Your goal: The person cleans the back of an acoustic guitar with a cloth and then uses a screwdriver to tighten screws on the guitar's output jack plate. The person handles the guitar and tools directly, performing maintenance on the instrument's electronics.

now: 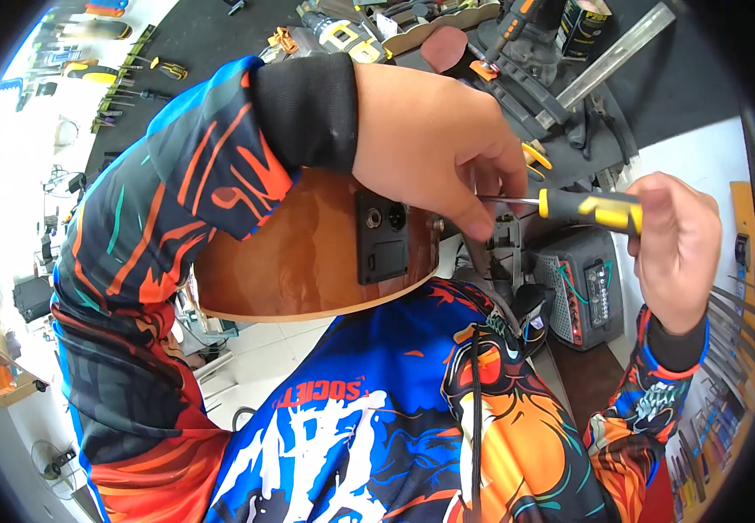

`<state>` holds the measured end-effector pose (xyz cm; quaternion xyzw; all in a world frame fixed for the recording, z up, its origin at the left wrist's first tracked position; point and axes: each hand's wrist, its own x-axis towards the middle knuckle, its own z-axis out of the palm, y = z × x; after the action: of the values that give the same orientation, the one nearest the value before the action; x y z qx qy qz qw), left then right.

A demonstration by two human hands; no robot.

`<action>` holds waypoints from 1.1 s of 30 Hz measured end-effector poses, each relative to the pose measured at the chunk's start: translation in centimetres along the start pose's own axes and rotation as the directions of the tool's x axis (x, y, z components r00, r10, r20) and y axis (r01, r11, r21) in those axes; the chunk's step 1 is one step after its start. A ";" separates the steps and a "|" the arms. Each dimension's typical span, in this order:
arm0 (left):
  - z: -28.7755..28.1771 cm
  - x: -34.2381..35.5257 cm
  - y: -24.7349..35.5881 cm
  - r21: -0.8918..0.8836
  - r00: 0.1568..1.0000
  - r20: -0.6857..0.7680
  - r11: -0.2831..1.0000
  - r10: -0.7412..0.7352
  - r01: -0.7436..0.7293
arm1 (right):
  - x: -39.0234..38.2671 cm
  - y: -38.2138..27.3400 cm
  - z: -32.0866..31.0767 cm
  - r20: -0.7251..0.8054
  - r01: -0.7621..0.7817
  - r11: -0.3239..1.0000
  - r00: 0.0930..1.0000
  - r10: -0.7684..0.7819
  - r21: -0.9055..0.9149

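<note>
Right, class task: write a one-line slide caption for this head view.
Right hand drives a yellow-handled screwdriver at the guitar edge while the left hand steadies its tip.

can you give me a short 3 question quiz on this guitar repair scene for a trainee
1. True or false: the right hand holds a hammer.
2. Which tool has a yellow and black handle? A) screwdriver B) pliers C) saw
3. Fill in: the left hand pinches the metal ____ of the screwdriver beside the guitar.

Key
1. False: it grips the screwdriver's handle.
2. A
3. Shaft; the fingertips close on it near the guitar's side, next to the black panel with round sockets.
</note>
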<state>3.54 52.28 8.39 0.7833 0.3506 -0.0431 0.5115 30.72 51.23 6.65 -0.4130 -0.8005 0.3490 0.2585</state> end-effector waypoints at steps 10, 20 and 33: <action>-0.3 -0.8 0.5 0.172 1.000 -0.031 0.985 0.004 0.001 | 0.7 -0.8 0.3 0.045 0.284 0.958 0.958 -0.283 -0.028; 0.2 -0.7 -0.3 0.001 0.997 -0.070 0.999 0.043 -0.043 | 0.8 -1.0 0.5 0.036 0.051 0.998 0.998 -0.049 -0.042; -0.6 -0.6 0.3 0.040 0.997 0.038 0.997 -0.064 0.062 | 0.7 -1.1 0.0 0.095 0.398 0.909 0.917 -0.388 -0.123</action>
<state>3.13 52.44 9.16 0.7807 0.3642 -0.0813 0.5013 29.86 51.35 7.56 -0.2484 -0.8980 0.2470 0.2663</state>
